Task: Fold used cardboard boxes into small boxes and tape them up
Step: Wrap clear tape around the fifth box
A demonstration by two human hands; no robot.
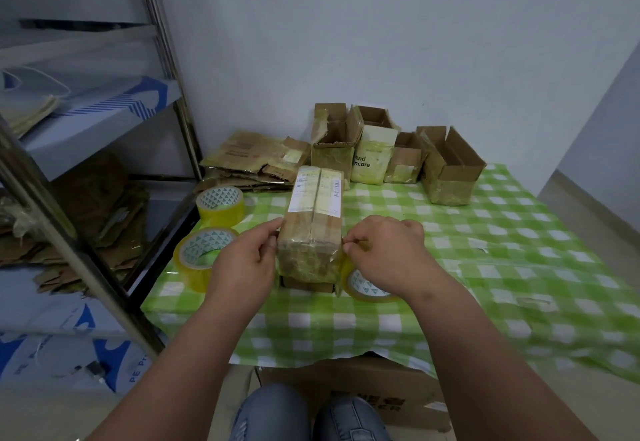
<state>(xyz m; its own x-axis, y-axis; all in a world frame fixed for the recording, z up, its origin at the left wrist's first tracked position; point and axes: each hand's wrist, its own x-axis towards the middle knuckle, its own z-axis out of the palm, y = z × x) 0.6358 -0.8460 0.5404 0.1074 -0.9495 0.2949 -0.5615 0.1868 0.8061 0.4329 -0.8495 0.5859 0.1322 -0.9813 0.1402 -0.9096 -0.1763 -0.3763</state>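
A long folded cardboard box [313, 229] with white labels on top lies on the green checked tablecloth [450, 232]. My left hand [246, 260] holds its near left corner, thumb and fingers against the side. My right hand [384, 253] is at the near right corner, pinching the clear tape stretched across the box's near end. A yellow tape roll [363, 283] sits under my right hand, partly hidden by it.
Two more yellow tape rolls [220, 205] [201, 257] lie to the left. Flattened cardboard [252, 160] is stacked at the back left; several open small boxes [450, 167] stand at the back. A metal shelf [104, 163] rises on the left. A big carton [363, 392] sits by my knees.
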